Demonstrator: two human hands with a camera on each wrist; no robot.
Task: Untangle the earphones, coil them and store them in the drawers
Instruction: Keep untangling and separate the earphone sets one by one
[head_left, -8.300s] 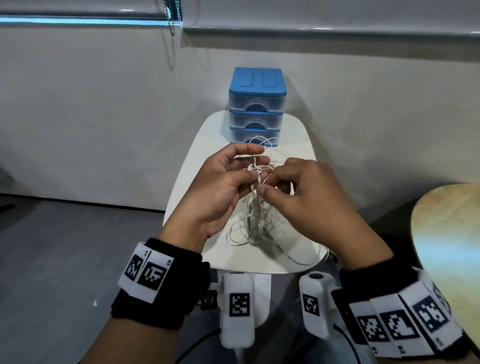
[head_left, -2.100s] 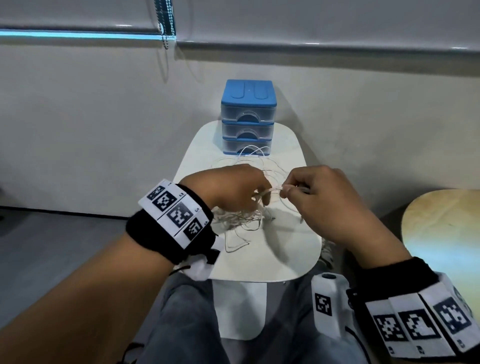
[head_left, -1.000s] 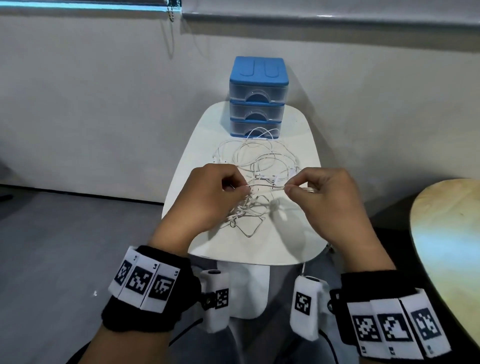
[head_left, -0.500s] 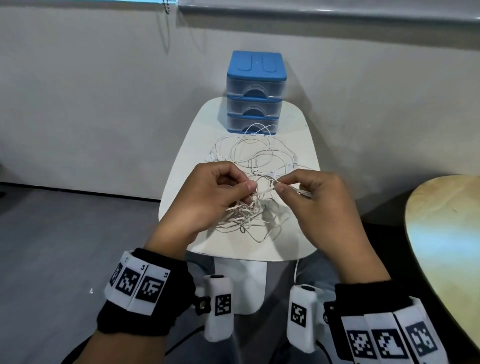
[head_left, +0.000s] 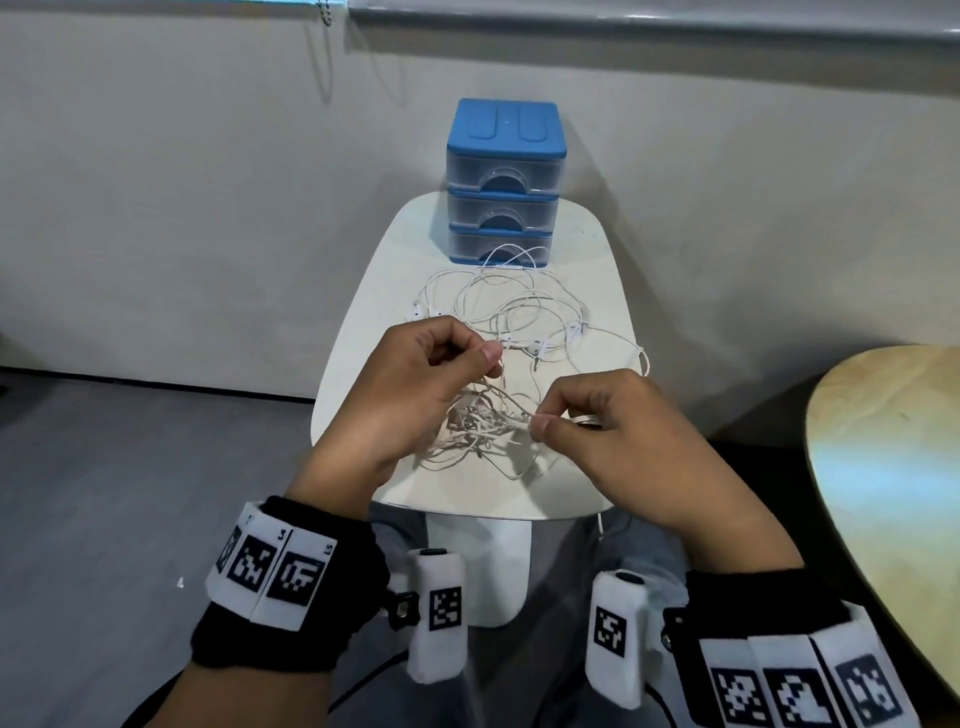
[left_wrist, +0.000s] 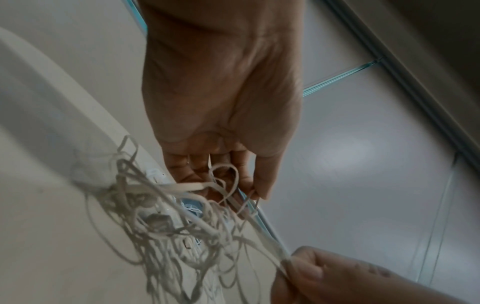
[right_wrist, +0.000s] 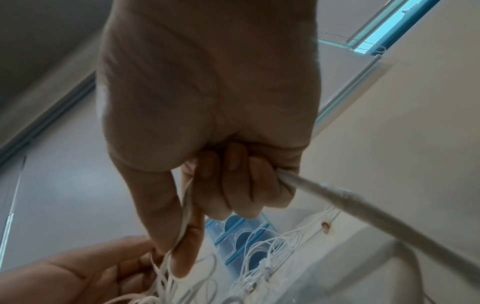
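Note:
A knot of flat off-white earphone cable (head_left: 483, 423) hangs between my hands just above the near half of the small white table (head_left: 358, 332). My left hand (head_left: 415, 384) pinches strands at the knot's upper left; its fingers (left_wrist: 221, 176) curl round a loop. My right hand (head_left: 597, 415) pinches a taut bundle of strands (right_wrist: 185, 207) between thumb and forefinger, and a cable runs out of its curled fingers. Thin white earphones (head_left: 519, 312) lie loosely spread farther back. A blue three-drawer unit (head_left: 504, 182) stands at the table's far end, all drawers closed.
A round wooden table (head_left: 883, 493) sits close on my right. A pale wall runs behind the drawer unit, with grey floor to the left. One earphone loop (head_left: 511, 254) leans against the bottom drawer's front. My knees are under the table's near edge.
Over the last second my hands lowered the knot toward the near edge and drew slightly apart, the right pulling its strands right and down. Earlier, the tangle was held higher and tighter.

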